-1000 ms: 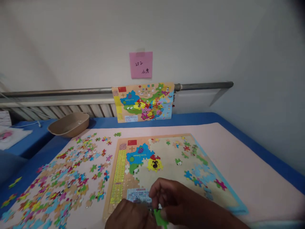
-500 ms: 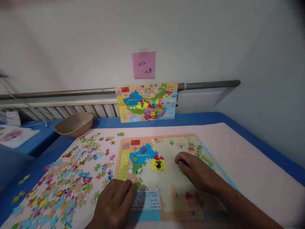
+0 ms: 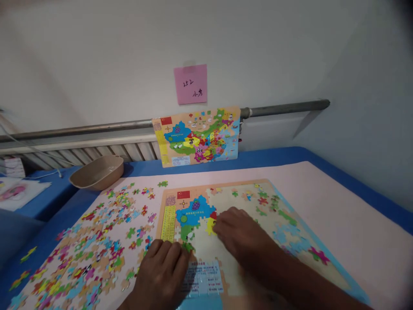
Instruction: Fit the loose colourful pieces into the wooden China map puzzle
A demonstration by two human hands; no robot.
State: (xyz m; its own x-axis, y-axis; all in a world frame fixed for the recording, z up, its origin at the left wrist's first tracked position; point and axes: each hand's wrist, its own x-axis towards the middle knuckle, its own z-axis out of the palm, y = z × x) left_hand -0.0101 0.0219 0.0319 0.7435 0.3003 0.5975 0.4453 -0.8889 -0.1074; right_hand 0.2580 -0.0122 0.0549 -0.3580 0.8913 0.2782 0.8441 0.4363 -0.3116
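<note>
A jigsaw board point(image 3: 237, 269) printed as a map lies on the pink sheet, partly filled in. My right hand point(image 3: 240, 234) reaches over its middle, fingers closed and pointing down at the yellow section point(image 3: 210, 224) with the dark-horned animal. That hand covers most of the yellow section, and its fingertips are hidden. Curled on the lower left of the board is my left hand point(image 3: 163, 269), beside the text panel point(image 3: 206, 277); whatever may be under its fingers is out of sight. The blue grape section point(image 3: 195, 213) sits assembled at the upper left.
Loose puzzle pieces point(image 3: 87, 254) spread in a heap left of the board. More pieces point(image 3: 292, 237) lie on its right side. A beige basin point(image 3: 97, 173) stands at the back left. A reference map point(image 3: 196, 137) hangs from the pipe point(image 3: 287, 107) by the wall.
My right hand has moved left, from the board's centre right to the yellow section, which it now partly covers. My left hand has stayed in nearly the same place. The view has shifted slightly.
</note>
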